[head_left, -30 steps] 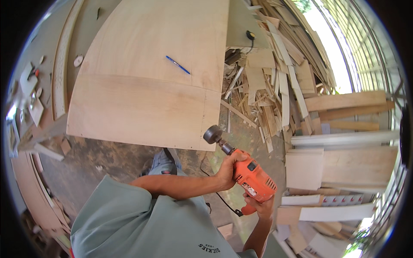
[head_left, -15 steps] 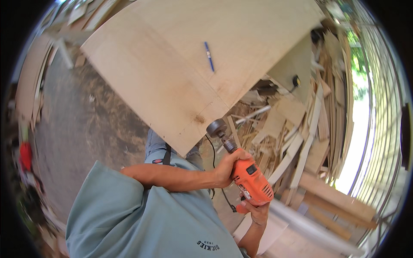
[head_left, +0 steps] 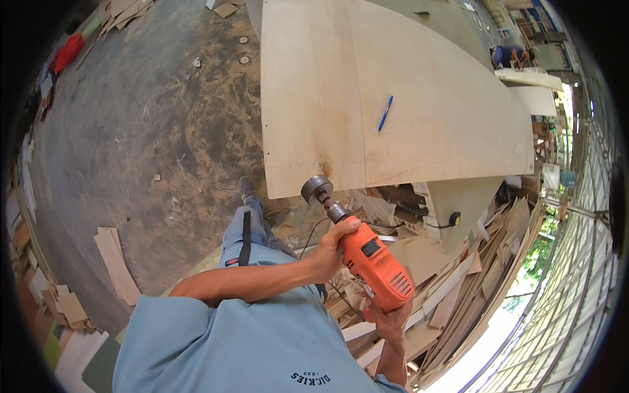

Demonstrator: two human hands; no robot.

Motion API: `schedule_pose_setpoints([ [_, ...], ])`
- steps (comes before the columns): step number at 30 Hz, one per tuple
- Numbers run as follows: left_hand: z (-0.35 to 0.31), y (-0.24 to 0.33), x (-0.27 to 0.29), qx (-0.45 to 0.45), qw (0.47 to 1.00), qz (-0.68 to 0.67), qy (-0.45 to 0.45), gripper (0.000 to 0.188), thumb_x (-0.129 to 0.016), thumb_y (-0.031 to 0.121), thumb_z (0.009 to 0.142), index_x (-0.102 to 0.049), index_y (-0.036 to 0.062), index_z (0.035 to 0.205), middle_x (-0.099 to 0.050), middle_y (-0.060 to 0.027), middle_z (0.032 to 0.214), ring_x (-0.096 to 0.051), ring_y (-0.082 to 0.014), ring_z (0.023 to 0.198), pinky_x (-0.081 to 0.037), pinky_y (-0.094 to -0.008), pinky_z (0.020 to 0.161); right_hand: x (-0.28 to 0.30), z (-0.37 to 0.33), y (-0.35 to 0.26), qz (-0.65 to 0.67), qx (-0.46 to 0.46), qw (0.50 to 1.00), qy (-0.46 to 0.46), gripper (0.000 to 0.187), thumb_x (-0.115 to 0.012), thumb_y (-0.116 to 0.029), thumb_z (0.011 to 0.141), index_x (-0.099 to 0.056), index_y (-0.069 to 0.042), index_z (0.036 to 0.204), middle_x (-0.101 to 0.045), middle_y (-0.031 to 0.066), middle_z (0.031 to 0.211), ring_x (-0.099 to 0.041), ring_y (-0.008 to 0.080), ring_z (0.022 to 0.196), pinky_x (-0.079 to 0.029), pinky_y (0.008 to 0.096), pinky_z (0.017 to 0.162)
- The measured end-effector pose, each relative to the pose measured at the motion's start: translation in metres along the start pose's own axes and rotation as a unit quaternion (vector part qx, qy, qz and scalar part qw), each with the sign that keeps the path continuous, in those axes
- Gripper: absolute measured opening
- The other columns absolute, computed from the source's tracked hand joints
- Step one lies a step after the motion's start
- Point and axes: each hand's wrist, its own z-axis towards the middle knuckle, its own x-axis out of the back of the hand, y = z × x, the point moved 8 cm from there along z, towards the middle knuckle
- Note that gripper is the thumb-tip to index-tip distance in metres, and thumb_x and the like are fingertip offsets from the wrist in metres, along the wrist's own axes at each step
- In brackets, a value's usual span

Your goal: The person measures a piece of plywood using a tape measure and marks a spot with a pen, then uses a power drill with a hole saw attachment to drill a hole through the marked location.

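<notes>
I hold an orange power drill [head_left: 377, 265] with both hands, its body slanting from lower right to upper left. My left hand [head_left: 334, 249] wraps the front of its body just behind the chuck. At the back, my right hand [head_left: 391, 319] is closed around the handle, partly hidden under the drill. A dark round hole saw [head_left: 317, 189] is fitted in the chuck and appears over the near edge of a large plywood sheet [head_left: 308, 92]; I cannot tell whether they touch. Pencil-like lines and a brown dust patch mark the sheet. On it lies a blue pen [head_left: 385, 113].
Wood offcuts [head_left: 491, 255] are heaped along the right, near a tape measure [head_left: 454, 219]. The drill's cord [head_left: 314, 236] hangs by my legs. Left is a dusty concrete floor [head_left: 131, 144] with a loose board [head_left: 118, 265]. Another person [head_left: 511, 56] bends over at the far right.
My view has swung round, so the sheet, pen and offcuts appear turned and shifted. The hole saw sits slightly further left in view. Both hands keep their grip on the drill.
</notes>
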Motion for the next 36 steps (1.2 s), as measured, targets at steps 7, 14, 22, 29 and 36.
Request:
schedule_pose_setpoints([
  [7,-0.038,0.047,0.076,0.074,0.854,0.509,-0.079,0.043,-0.064,0.037,0.107,-0.068,0.0005,0.129,-0.072,-0.0087,0.121,-0.064,-0.0177,0.116,-0.048,-0.0338,0.103,0.04,0.005,0.002,0.108,-0.021,0.984,0.138,0.068,-0.08,0.003,0.077,-0.051,0.008,0.138,-0.072,0.0189,0.111,-0.076,0.0279,0.089,-0.066,0.0421,0.079],
  [14,-0.077,0.113,0.165,0.077,0.821,0.547,0.142,0.035,-0.064,0.031,0.107,-0.07,0.0013,0.125,-0.073,-0.0085,0.117,-0.065,-0.0188,0.114,-0.049,-0.0341,0.101,0.07,-0.008,0.002,0.201,-0.024,0.944,0.262,0.07,-0.074,-0.005,0.075,-0.049,0.009,0.138,-0.066,0.0254,0.113,-0.074,0.0322,0.078,-0.068,0.0482,0.074],
  [22,-0.014,0.029,0.14,0.089,0.863,0.477,0.139,0.032,-0.063,0.025,0.108,-0.069,0.0018,0.129,-0.072,-0.0075,0.122,-0.063,-0.0187,0.119,-0.047,-0.0346,0.108,0.111,0.033,0.028,0.232,-0.064,0.945,0.221,0.078,-0.076,-0.005,0.071,-0.042,0.011,0.14,-0.069,0.0266,0.1,-0.075,0.0329,0.074,-0.068,0.0461,0.07],
  [29,0.061,-0.02,0.109,-0.06,0.926,0.32,0.191,0.033,-0.061,0.025,0.108,-0.068,0.0021,0.131,-0.073,-0.01,0.122,-0.067,-0.0198,0.117,-0.049,-0.0355,0.105,0.165,0.124,0.026,0.173,-0.048,0.981,0.073,0.078,-0.077,0.001,0.07,-0.044,0.013,0.139,-0.072,0.0261,0.099,-0.076,0.0328,0.078,-0.068,0.0448,0.072],
  [36,0.076,-0.031,0.101,-0.205,0.93,0.031,0.303,0.031,-0.062,0.027,0.104,-0.064,0.005,0.125,-0.073,-0.0125,0.124,-0.068,-0.0252,0.121,-0.049,-0.041,0.104,0.165,0.202,-0.001,0.092,-0.04,0.99,-0.103,0.063,-0.079,0.01,0.075,-0.057,0.011,0.134,-0.074,0.0212,0.111,-0.079,0.0288,0.085,-0.069,0.0395,0.075],
])
